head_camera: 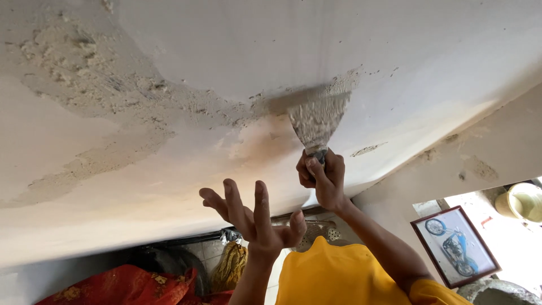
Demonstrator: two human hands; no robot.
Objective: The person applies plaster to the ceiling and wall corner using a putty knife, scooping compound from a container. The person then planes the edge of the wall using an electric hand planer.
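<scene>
Right hand fisted around scraper handle, blade up and pressed flat to ceiling at edge of a rough, flaking patch. Blade blurred, caked with grey dust. Left hand fully open, fingers spread, palm up, holding nothing, just below and left of right hand, clear of ceiling. Yellow shirt at bottom. Framed picture leans lower right, pale bucket beyond it. Red cloth lower left.
</scene>
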